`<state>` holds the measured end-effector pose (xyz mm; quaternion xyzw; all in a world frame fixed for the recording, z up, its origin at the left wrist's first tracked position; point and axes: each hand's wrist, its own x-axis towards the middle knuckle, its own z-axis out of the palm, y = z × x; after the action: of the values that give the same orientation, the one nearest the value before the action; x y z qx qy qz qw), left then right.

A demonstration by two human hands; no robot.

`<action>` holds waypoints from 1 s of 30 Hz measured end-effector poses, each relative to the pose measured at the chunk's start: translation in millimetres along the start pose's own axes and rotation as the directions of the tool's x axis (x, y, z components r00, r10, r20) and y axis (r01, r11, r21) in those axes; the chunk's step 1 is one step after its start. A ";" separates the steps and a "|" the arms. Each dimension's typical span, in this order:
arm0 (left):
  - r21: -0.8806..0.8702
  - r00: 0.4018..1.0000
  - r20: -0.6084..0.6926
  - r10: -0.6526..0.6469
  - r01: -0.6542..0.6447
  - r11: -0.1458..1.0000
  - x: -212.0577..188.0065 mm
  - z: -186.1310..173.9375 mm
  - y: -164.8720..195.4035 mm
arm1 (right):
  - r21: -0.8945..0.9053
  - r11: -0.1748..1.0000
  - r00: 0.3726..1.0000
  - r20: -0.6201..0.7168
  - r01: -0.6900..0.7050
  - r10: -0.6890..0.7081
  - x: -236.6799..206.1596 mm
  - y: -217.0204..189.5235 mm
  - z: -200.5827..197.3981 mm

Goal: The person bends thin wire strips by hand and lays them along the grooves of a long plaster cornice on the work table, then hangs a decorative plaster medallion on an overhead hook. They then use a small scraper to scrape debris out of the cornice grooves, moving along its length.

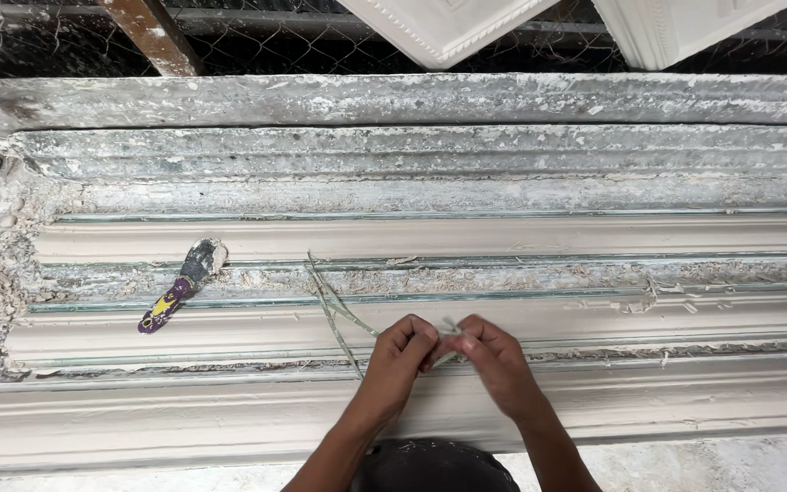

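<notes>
Both hands meet over the long plaster moulding (pixel 594 239): the left hand (pixel 403 351) and right hand (pixel 489 351) have their fingers pinched tight on a thin fibre strand (pixel 334 310) trailing up-left across the moulding. Left of it, a plaster-caked putty knife (pixel 179 284) lies on the moulding.

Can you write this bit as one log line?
left hand: pinching fibre strands | right hand: pinching same strands | scraper: lying on mould
</notes>
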<state>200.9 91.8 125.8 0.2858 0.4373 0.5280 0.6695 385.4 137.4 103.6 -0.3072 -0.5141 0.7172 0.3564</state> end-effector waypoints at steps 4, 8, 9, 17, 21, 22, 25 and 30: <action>0.076 0.937 0.323 -0.135 0.117 0.990 -4.0 -8.9 8.9 | 0.535 0.830 0.987 0.057 -0.159 0.152 -9.3 10.7 -2.9; -0.153 0.946 0.322 -0.047 0.101 0.983 -10.2 -4.8 7.8 | 0.643 0.763 0.993 0.117 -0.070 -0.008 -16.2 16.4 -5.8; -0.187 0.947 0.319 -0.048 0.112 0.976 -12.3 -4.0 7.4 | 0.658 0.751 0.992 0.123 -0.053 -0.037 -17.1 16.5 -6.7; 0.307 0.998 0.032 0.050 -0.057 0.950 -11.5 -5.2 12.1 | 0.343 0.939 0.985 -0.164 0.016 0.043 -4.5 21.3 -0.1; -0.079 0.987 -0.162 -0.026 0.014 0.997 -3.2 -5.1 18.5 | 0.474 0.876 0.993 -0.107 0.090 -0.044 -1.9 21.4 2.7; -0.226 0.989 -0.134 -0.067 0.035 0.974 -3.4 -6.4 21.1 | 0.534 0.843 0.989 -0.148 0.065 0.017 -1.4 21.4 2.4; -0.466 0.944 0.281 0.175 -0.026 0.885 -16.1 -9.0 27.7 | 0.695 0.719 0.989 -0.111 0.007 0.098 2.7 22.5 0.2; -0.051 0.829 0.541 0.144 -0.139 0.989 -33.9 -3.2 28.2 | 0.658 0.748 0.994 0.002 -0.086 0.112 5.9 21.9 -1.4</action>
<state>183.2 67.0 157.8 0.4521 0.2051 0.4756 0.7262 379.0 138.3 81.8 -0.2025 -0.2057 0.8640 0.4126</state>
